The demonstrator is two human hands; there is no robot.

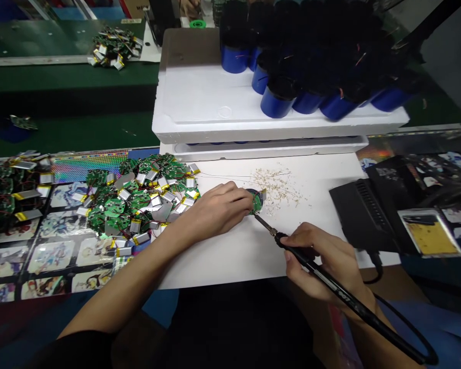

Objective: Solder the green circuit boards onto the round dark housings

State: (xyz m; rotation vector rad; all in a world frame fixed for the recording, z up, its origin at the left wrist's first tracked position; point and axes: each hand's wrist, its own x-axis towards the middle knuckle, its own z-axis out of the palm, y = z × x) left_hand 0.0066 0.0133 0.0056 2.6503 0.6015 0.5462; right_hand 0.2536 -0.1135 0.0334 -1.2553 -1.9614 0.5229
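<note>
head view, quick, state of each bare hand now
Left hand: at a small green circuit board; cannot tell whether gripping.
Right hand: closed around a black pen-shaped soldering iron.

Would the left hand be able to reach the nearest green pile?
Probably yes: the pile lies mostly uncovered beside the left hand, though that hand would first have to leave the board.

Green circuit board (pixel 257 203), black-handled soldering iron (pixel 332 285), blue cups (pixel 275 103).

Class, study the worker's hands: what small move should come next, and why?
Perhaps hold the soldering iron steady: its tip is at the near edge of the circuit board, the right hand grips the iron, and the left hand touches the board.
</note>
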